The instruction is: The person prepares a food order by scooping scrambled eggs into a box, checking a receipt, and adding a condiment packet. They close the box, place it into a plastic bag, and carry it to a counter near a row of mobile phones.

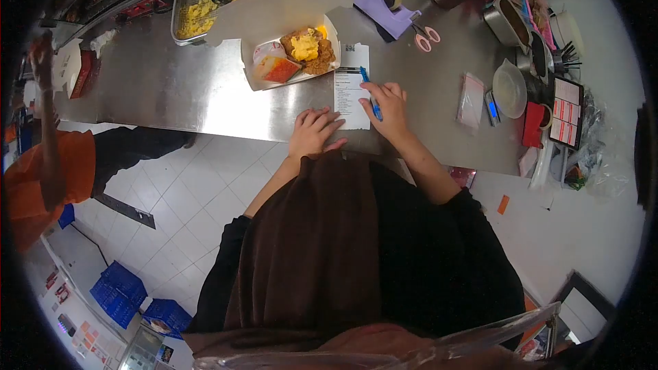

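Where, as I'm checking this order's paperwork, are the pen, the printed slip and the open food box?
Blue pen [377, 111]: head view, on its lower end below the fingers.
Printed slip [350, 90]: head view, mid-sheet.
Food box [247, 62]: head view, on its left wall.

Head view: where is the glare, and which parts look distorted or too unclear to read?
Head view: white glare on the steel counter, beside the food box; fisheye distortion, with black corners. Also in the head view, the right hand looks fairly sharp, but the fine print on the paper slip is too small to read.
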{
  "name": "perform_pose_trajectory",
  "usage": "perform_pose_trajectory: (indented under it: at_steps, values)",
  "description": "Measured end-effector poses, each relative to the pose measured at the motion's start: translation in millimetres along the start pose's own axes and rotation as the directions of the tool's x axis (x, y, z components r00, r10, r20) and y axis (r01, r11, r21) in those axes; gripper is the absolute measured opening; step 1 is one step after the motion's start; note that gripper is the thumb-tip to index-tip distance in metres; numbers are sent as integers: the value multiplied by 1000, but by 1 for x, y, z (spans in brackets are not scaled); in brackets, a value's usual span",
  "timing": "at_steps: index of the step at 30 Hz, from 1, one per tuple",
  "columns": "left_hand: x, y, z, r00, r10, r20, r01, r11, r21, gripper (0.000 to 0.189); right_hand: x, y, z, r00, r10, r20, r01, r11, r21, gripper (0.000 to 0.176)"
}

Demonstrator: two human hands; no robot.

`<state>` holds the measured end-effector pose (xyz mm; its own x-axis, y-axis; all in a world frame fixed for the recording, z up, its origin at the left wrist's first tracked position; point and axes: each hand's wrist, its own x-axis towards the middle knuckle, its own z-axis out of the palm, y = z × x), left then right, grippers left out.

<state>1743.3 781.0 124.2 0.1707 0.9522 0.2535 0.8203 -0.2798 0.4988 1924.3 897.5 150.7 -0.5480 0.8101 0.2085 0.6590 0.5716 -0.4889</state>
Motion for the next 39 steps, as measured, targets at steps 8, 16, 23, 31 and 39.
perform_pose_trajectory:
  at_steps: [8, 16, 23, 31, 39]
  values:
    - [1, 4, -2, 1000, -21, -16, 21, 1000, -2, 39, 10, 4, -1, 991, -20, 136, 10, 998, 69, 34]
    - [1, 3, -3, 1000, -25, -3, 25, 1000, -2, 37, -3, -5, -5, 999, 20, -50, 1, 922, 386, 19]
    - [0, 3, -3, 1000, -23, 5, 23, 999, 22, 38, -11, -29, -5, 984, -149, 95, 99, 910, 402, 17]
    - [-2, 3, 1, 999, -35, -6, 36, 999, 40, 38, -10, -32, -16, 996, 14, 85, -29, 985, 172, 16]
    - [0, 5, -3, 999, -45, -25, 46, 999, 26, 41, -12, -26, -9, 998, 23, 53, -39, 945, 324, 15]
